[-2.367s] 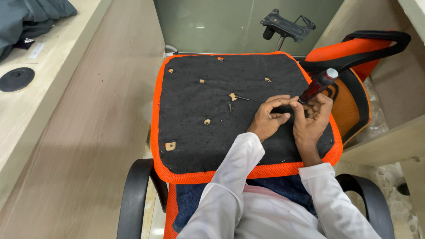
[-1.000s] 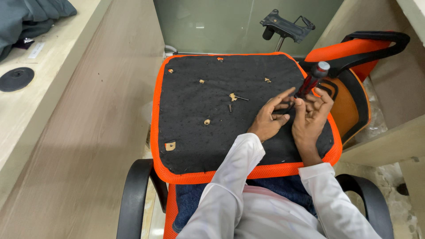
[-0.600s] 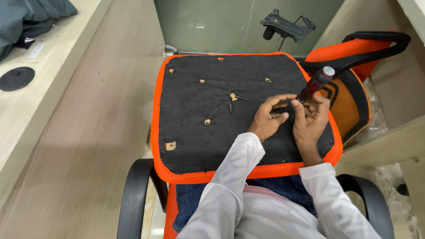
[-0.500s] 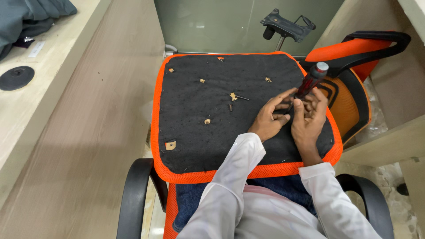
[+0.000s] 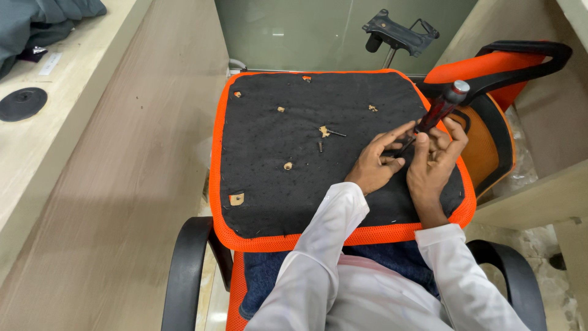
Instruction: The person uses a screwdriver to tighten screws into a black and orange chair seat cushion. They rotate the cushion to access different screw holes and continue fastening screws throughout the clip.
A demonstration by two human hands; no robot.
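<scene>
1. A screwdriver [image 5: 436, 114] sits right of centre in the frame, its dark red handle topped by a silvery cap. Its long axis slants: cap end toward the upper right, shaft running down to the lower left, where the tip is hidden between the two hands.
2. The right hand [image 5: 436, 164] is wrapped around the lower part of the handle, fingers curled on it from the right.
3. The left hand [image 5: 375, 162] rests on the black underside of an upturned seat pad [image 5: 275, 202], index finger stretched out toward the shaft, pinching or steadying something at the tip; exactly what it grips cannot be told.
4. The pad has an orange mesh border and fills the middle of the frame, lying across an office chair with black armrests [image 5: 187, 270].
5. A loose screw [image 5: 320, 146] and a small bracket with a pin [image 5: 326, 131] lie on the pad left of the hands, near its centre.
6. An orange chair back [image 5: 490, 67] leans at the upper right.
7. A black metal chair mechanism [image 5: 398, 30] stands at the top.
</scene>
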